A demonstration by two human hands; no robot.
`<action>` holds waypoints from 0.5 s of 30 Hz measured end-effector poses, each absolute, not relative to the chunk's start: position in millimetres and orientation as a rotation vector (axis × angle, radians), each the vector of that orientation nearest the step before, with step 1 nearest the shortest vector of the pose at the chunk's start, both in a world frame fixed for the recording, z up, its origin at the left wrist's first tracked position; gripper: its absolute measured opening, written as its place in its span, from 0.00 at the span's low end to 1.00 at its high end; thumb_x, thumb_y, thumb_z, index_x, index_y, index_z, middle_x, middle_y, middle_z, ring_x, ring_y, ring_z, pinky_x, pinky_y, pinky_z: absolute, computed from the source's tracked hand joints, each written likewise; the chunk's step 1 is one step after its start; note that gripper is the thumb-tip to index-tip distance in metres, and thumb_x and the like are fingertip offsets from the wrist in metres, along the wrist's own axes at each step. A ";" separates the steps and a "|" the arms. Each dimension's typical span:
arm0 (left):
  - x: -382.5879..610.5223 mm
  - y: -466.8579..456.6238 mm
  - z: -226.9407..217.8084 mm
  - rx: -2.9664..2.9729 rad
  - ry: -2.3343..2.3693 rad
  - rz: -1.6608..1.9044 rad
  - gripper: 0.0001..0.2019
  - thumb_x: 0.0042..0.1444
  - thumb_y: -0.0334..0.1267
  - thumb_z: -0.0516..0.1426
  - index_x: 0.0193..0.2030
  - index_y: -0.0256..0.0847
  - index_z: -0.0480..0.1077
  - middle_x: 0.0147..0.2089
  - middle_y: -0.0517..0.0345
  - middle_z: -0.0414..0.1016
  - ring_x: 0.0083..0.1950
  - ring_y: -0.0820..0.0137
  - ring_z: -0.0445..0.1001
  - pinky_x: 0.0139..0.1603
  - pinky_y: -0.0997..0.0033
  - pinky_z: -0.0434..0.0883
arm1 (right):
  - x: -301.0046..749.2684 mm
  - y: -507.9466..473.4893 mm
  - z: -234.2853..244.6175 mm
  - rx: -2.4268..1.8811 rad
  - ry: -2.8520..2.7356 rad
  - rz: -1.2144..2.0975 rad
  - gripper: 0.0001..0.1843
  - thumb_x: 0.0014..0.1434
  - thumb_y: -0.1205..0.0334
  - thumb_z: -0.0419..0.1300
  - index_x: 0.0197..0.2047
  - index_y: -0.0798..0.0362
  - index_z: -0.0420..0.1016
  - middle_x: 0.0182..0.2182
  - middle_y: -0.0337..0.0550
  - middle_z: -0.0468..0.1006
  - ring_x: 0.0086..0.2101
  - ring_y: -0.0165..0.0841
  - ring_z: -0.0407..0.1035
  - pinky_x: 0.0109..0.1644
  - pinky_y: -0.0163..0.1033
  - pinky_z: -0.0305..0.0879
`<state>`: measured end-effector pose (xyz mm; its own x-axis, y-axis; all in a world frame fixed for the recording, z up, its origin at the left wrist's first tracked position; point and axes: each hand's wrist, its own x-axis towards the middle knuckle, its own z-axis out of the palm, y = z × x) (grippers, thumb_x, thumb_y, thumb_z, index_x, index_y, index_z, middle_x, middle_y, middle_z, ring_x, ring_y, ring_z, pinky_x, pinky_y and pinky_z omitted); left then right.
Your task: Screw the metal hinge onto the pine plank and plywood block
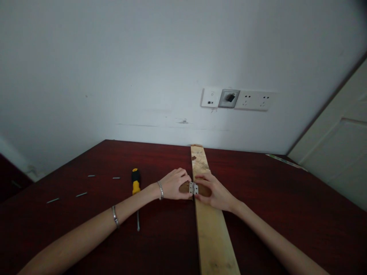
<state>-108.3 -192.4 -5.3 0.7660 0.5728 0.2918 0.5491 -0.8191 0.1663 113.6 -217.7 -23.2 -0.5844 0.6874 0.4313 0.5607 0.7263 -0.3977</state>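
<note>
A small silver hinge point(193, 188) with screw holes is spread flat over a long pale wooden plank point(213, 233). My left hand point(174, 185) grips the hinge's left side, thumb and fingers curved around it. From the right, my right hand point(216, 191) pinches the other leaf in the same way, resting against the plank. Brown material point(204, 190) shows inside the curve of the fingers on both sides; what it belongs to is unclear. A screwdriver point(135, 181) with a black and yellow handle lies left of the plank, its shaft partly behind my left forearm.
Several loose screws point(82, 194) lie on the dark red tabletop point(160, 244) to the left. The plank reaches toward the white wall point(143, 76), which has a row of sockets point(254, 100). A pale panelled door point(338, 133) stands at the right.
</note>
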 end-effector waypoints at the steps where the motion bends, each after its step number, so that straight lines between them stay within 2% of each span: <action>1: -108.7 -192.4 -6.0 2.883 0.917 0.509 0.20 0.49 0.51 0.59 0.42 0.38 0.69 0.41 0.51 0.67 0.43 0.63 0.65 0.45 0.67 0.63 | 114.0 -217.3 -23.3 -0.940 -2.361 0.305 0.23 0.51 0.57 0.63 0.51 0.51 0.71 0.50 0.50 0.69 0.51 0.41 0.64 0.57 0.50 0.61; 7: -110.1 -192.8 -9.2 2.895 0.923 0.473 0.22 0.48 0.53 0.60 0.43 0.37 0.70 0.42 0.50 0.67 0.44 0.62 0.64 0.46 0.65 0.64 | 116.1 -215.9 -21.1 -0.944 -2.351 0.438 0.26 0.49 0.57 0.65 0.53 0.50 0.70 0.51 0.50 0.68 0.52 0.42 0.63 0.58 0.51 0.60; 15: -112.7 -191.3 -11.7 2.951 0.927 0.449 0.23 0.48 0.56 0.59 0.44 0.39 0.69 0.42 0.51 0.66 0.45 0.62 0.65 0.46 0.64 0.65 | 116.4 -213.6 -25.6 -0.943 -2.266 0.536 0.23 0.48 0.56 0.66 0.48 0.50 0.71 0.50 0.48 0.70 0.51 0.40 0.64 0.58 0.49 0.59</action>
<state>-112.7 -191.3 -11.7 0.7829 0.5624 0.2662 0.5576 -0.8240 0.1007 116.4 -213.6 -25.6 -0.5536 0.7377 0.3863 0.4866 0.6631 -0.5688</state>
